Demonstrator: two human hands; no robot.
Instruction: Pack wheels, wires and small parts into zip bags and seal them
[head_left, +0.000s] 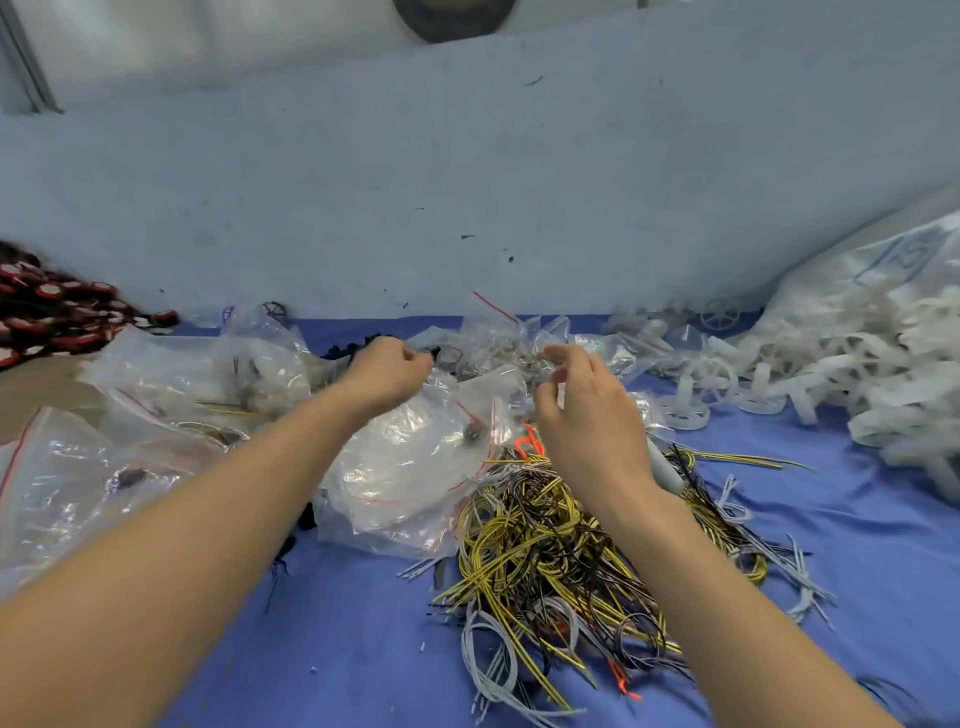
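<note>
Zip bags lie heaped across the blue cloth (363, 634), and the wire pile (550, 545) at its middle serves as the landmark. Far left of the wires, red-and-black round parts (57, 317) sit in a heap at the cloth's edge. Nearer, still left of the wires, a clear zip bag (67, 483) holds one small dark part, and beyond it another bag (208, 379) holds a few thin wires and small pieces. The left hand (384, 371) reaches above and left of the wire pile with fingers curled under; whether it pinches anything cannot be told, since the fingertips are hidden. Directly beneath it, touching the wires' left edge, lies an empty bag (410, 478) with a red seal line, holding a single dark bit. The right hand (587, 415) hovers over the far end of the wire pile, thumb and fingers bent but apart, gripping nothing. Beyond both hands, small filled bags (509, 343) cluster together. Right of the wires, white wheels (727, 384) spill from a large plastic sack (878, 312).
</note>
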